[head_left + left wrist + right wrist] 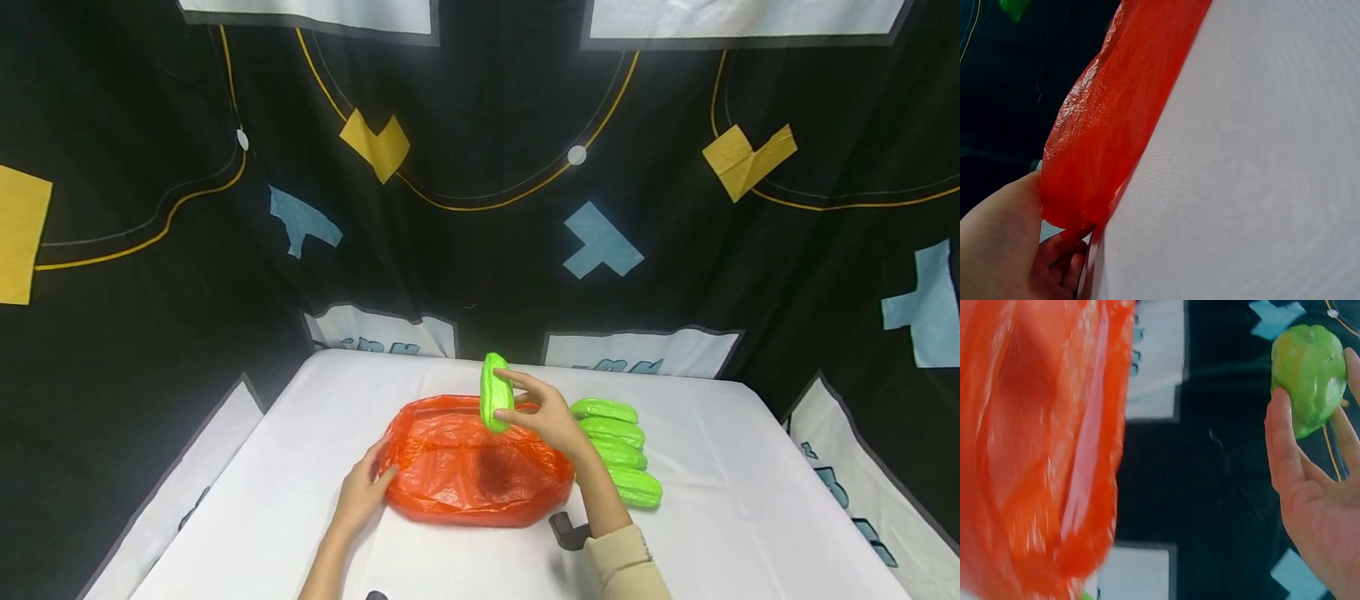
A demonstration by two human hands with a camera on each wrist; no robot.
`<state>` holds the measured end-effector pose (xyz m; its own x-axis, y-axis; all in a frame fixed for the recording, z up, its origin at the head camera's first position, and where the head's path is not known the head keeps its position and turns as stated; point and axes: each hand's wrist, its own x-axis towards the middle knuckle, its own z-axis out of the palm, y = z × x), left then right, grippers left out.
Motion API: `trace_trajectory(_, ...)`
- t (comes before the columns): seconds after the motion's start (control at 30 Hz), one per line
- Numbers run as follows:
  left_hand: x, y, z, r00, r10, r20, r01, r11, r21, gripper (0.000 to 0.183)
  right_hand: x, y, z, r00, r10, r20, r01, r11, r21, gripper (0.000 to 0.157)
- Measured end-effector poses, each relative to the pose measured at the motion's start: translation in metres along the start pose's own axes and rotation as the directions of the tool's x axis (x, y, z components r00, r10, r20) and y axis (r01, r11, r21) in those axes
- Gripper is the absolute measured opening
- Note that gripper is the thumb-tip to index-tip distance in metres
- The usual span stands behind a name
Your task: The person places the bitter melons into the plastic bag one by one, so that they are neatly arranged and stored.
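A red plastic bag [465, 467] lies spread on the white table with its mouth facing up. My left hand [363, 492] holds the bag's left rim between thumb and fingers; in the left wrist view the hand [1016, 244] is at the edge of the red film [1116, 94]. Above the bag's far right part, my right hand [547, 417] pinches a bright green, long, lumpy vegetable [495, 392], held upright. The right wrist view has this green vegetable [1310, 375] between thumb and fingertips, clear of the bag [1041, 456].
Several similar green vegetables [618, 454] lie in a stacked row on the table right of the bag, partly behind my right forearm. A dark grey strap-like piece [568, 532] is near the right sleeve [630, 567]. Black patterned cloth [480, 275] hangs behind the white table [750, 500].
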<state>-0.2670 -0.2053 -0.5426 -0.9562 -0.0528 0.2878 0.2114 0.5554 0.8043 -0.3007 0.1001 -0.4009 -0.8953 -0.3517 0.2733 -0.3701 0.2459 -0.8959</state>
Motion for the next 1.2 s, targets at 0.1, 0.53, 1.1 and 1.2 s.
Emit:
trace_trajectory(0.1, 0.000, 0.000, 0.000, 1.000, 0.003, 0.004, -0.003, 1.000, 0.004, 0.051, 0.005, -0.012, 0.012, 1.000, -0.021, 0.015, 0.021, 1.000, 0.020, 0.059)
trace_trajectory(0.53, -0.002, 0.001, -0.001, 0.996, 0.073, -0.045, -0.072, 0.997, 0.018, 0.051, 0.020, 0.003, 0.071, 1.000, -0.023, 0.011, 0.021, 0.994, 0.103, 0.055)
trace_trajectory(1.1, 0.001, -0.003, 0.002, 1.000, 0.005, 0.002, -0.005, 1.000, 0.013, 0.052, 0.031, 0.066, 0.122, 0.998, 0.056, 0.039, -0.058, 0.997, 0.046, 0.057)
trace_trajectory(1.2, 0.001, -0.003, 0.002, 1.000, -0.001, 0.009, 0.001, 1.000, 0.008, 0.052, 0.031, 0.072, 0.128, 0.997, 0.062, 0.054, -0.064, 0.997, 0.046, 0.056)
